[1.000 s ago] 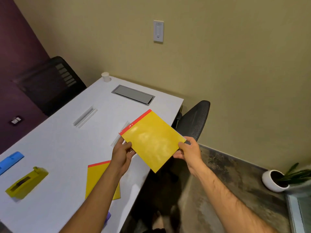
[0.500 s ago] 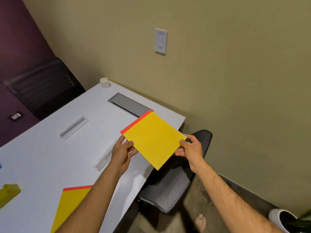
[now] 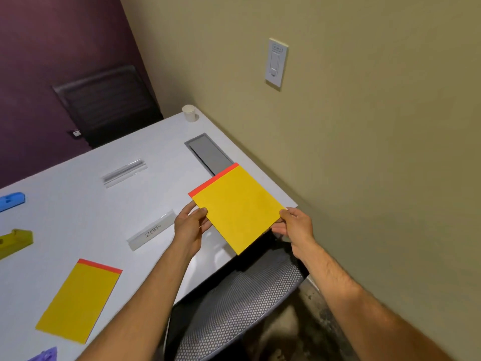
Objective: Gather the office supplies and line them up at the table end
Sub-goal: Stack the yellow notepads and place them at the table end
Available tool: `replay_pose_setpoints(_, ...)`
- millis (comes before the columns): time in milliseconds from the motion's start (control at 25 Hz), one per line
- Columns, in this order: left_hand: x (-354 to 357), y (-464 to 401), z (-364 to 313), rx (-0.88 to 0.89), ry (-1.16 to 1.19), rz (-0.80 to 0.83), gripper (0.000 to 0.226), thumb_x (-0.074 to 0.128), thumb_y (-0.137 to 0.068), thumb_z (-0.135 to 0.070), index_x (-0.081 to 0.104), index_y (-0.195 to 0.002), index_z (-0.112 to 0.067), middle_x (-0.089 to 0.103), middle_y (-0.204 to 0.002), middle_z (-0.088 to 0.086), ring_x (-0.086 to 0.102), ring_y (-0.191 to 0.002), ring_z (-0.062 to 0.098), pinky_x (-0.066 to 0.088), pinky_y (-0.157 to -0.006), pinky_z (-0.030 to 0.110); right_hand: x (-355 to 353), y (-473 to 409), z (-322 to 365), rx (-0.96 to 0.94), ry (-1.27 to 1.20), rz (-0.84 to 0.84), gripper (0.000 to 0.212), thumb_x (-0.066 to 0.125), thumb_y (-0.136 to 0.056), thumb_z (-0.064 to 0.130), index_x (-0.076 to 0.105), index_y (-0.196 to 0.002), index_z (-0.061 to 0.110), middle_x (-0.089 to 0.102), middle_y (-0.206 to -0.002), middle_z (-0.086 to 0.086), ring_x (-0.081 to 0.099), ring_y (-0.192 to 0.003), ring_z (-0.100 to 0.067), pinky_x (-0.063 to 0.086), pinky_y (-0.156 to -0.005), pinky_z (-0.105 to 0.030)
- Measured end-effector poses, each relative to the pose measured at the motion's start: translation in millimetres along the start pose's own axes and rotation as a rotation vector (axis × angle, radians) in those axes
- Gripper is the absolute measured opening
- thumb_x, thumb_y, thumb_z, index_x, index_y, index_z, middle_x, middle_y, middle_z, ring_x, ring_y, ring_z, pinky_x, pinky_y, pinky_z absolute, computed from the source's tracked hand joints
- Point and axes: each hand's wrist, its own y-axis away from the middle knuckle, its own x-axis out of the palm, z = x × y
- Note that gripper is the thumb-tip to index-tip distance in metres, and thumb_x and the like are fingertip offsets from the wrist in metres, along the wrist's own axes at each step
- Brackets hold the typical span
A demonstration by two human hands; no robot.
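Observation:
I hold a yellow notepad with a red top strip (image 3: 238,207) flat above the white table's right edge (image 3: 166,131). My left hand (image 3: 191,225) pinches its left corner and my right hand (image 3: 295,224) pinches its right corner. A second yellow notepad (image 3: 79,299) lies on the table near me. A blue stapler (image 3: 11,201) and a yellow tape dispenser (image 3: 14,242) sit at the far left. A purple item (image 3: 45,355) peeks in at the bottom edge. Two clear plastic cases lie on the table, one labelled (image 3: 151,233), one farther back (image 3: 125,171).
A small white cup (image 3: 189,113) stands at the table's far corner by the wall. A grey cable hatch (image 3: 209,155) is set into the tabletop. A mesh chair (image 3: 234,308) sits under the right edge, a black chair (image 3: 106,100) behind the table.
The view has swung left and closer, bringing the stapler, tape dispenser and lying notepad back into sight. The held notepad has moved over the table's end corner, still in both hands.

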Motion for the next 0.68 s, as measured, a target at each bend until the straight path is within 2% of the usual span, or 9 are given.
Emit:
replay_pose_setpoints(80, 12.0, -15.7, 0.5, 0.000, -0.009, -0.025, 0.036, 0.059, -0.093, 0.008, 0.062, -0.126, -0.007, 0.075, -0.100, 0.014, 0.066, -0.082, 0.029, 0.063, -0.075, 0.039, 0.6, -21.7, 7.4, 0.025, -0.007, 0.014, 0.012, 0.064, -0.094, 0.012, 0.066, -0.100, 0.001, 0.069, -0.061, -0.007, 0.071, -0.055, -0.020, 0.058, -0.053, -0.024)
replay_pose_setpoints(200, 31.8, -53.0, 0.1, -0.011, -0.056, -0.033, 0.036, 0.061, -0.091, 0.008, 0.063, -0.123, -0.008, 0.076, -0.100, 0.011, 0.071, -0.076, 0.023, 0.062, -0.067, 0.032, 3.8, -63.5, 15.9, 0.057, -0.042, -0.015, 0.014, 0.067, -0.093, 0.013, 0.065, -0.097, -0.001, 0.067, -0.066, -0.010, 0.070, -0.053, -0.019, 0.058, -0.053, -0.025)
replay_pose_setpoints(360, 63.8, -98.7, 9.8, -0.045, -0.099, -0.047, 0.037, 0.062, -0.091, 0.008, 0.061, -0.123, -0.009, 0.074, -0.105, 0.013, 0.071, -0.080, 0.024, 0.062, -0.069, 0.035, 6.8, -110.5, 22.6, 0.148, -0.123, -0.003, 0.010, 0.068, -0.091, 0.005, 0.060, -0.096, 0.003, 0.061, -0.077, -0.013, 0.069, -0.060, -0.019, 0.063, -0.065, -0.033)
replay_pose_setpoints(560, 100.3, -155.1, 26.8, -0.090, -0.139, -0.084, 0.036, 0.061, -0.090, 0.009, 0.063, -0.120, -0.011, 0.074, -0.107, 0.014, 0.070, -0.087, 0.028, 0.063, -0.073, 0.037, 8.2, -169.3, 20.2, 0.225, -0.033, -0.030, 0.019, 0.062, -0.090, -0.006, 0.055, -0.076, 0.005, 0.059, -0.074, -0.012, 0.064, -0.064, -0.021, 0.061, -0.061, -0.029)
replay_pose_setpoints(680, 110.7, -187.5, 41.7, -0.112, -0.187, -0.118, 0.035, 0.062, -0.088, 0.009, 0.065, -0.113, -0.015, 0.070, -0.098, 0.014, 0.066, -0.083, 0.028, 0.061, -0.071, 0.038, 8.6, -206.1, 7.1, 0.294, 0.009, -0.036, 0.025, 0.055, -0.092, -0.011, 0.057, -0.073, 0.006, 0.061, -0.076, -0.012, 0.062, -0.070, -0.023, 0.059, -0.076, -0.035)
